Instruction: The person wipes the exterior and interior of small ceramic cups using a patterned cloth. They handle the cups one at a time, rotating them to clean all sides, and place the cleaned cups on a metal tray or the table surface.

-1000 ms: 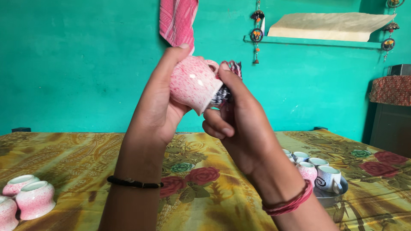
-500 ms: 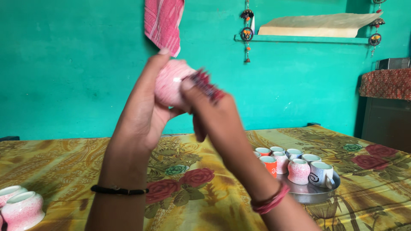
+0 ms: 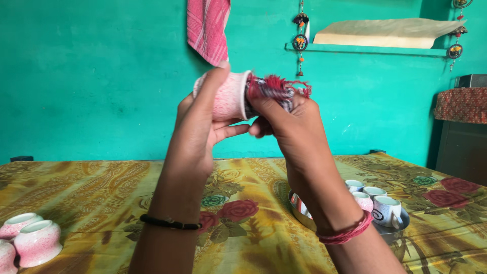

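A: Report the position of the cup.

B: The pink speckled cup (image 3: 225,96) is held up at chest height, well above the worktop (image 3: 101,203). It lies on its side. Its long axis runs roughly level, left to right, with the mouth facing the right hand (image 3: 289,124).

A: Which hand carries it?

B: The left hand (image 3: 198,132). Its fingers (image 3: 213,89) are wrapped narrowly around the cup's outer wall, closed on it from base toward rim. The thumb side is hidden behind the cup.

A: State of the right hand?

B: Its fingers are closed on a bunched cloth (image 3: 276,89), red-fringed with dark and white pattern. The cloth is pressed against the cup's mouth, touching the rim. How far it reaches inside cannot be told.

A: So the two hands meet where?

B: At the rim. The right hand lies directly along the cup's axis, just beside the opening.

A: Surroundings?

B: Three similar pink cups (image 3: 30,241) stand upside down at the worktop's left edge. A metal tray (image 3: 395,234) holding several more cups sits to the right, below the right forearm.
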